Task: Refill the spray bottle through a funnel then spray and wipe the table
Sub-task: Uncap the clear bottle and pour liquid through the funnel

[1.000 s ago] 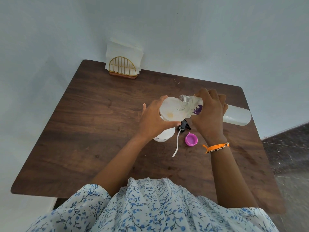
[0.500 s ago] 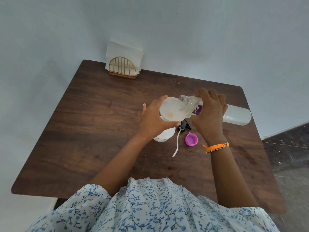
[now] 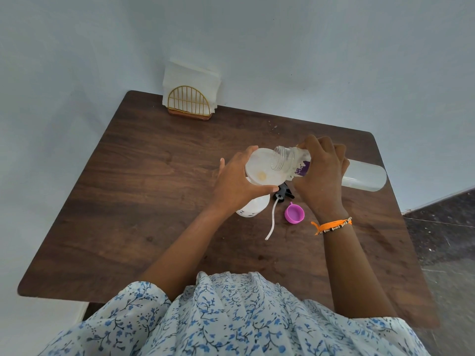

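My left hand grips a translucent white funnel that sits on top of the white spray bottle, standing mid-table. My right hand holds a clear water bottle tipped sideways, its open neck over the funnel's bowl. The black spray head with its white dip tube lies on the table beside the spray bottle. A purple cap lies open side up just right of the tube.
The brown wooden table stands against a pale wall. A gold wire napkin holder with white napkins stands at the table's far left edge. Dark floor shows to the right.
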`<act>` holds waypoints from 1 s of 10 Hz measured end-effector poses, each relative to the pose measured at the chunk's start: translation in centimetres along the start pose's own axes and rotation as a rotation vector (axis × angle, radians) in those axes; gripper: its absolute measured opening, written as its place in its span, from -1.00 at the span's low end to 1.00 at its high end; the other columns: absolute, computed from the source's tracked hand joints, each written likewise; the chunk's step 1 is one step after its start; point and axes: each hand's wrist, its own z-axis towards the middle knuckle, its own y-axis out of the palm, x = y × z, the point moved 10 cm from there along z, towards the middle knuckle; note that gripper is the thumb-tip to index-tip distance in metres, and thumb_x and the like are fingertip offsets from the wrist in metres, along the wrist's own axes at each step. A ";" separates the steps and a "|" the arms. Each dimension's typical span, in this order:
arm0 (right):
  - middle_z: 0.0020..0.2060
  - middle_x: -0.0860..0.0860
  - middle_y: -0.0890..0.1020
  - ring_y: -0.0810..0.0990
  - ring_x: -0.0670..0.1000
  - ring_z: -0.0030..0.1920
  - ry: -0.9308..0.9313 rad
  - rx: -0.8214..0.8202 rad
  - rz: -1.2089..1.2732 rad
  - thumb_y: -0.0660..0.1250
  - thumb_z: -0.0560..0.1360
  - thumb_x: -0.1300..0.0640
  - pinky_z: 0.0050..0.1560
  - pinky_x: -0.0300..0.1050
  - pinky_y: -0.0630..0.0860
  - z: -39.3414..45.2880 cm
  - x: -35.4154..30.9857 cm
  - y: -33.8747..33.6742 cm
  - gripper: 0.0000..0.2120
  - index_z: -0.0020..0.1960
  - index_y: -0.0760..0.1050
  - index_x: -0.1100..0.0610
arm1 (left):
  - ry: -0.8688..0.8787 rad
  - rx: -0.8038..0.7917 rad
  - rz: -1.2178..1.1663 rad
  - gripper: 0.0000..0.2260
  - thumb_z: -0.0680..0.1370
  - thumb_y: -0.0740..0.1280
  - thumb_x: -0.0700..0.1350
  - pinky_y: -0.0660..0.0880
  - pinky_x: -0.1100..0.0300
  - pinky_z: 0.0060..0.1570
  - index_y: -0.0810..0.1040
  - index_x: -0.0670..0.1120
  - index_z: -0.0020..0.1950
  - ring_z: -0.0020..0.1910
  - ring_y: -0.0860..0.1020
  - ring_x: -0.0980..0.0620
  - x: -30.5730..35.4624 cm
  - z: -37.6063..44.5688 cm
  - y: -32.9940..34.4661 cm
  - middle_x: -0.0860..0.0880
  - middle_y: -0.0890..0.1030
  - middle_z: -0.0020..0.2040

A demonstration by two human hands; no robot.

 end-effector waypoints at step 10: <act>0.02 0.08 0.51 0.36 0.13 0.11 -0.010 0.000 -0.017 0.52 0.24 0.29 -0.03 -0.12 0.19 0.0 0.2 0.4 -0.56 0.06 0.46 0.11 | 0.016 0.008 0.006 -0.23 0.23 0.52 0.20 -0.14 -0.12 0.42 0.30 0.12 0.37 0.31 0.38 0.05 0.1 0.1 -0.1 0.05 0.46 0.31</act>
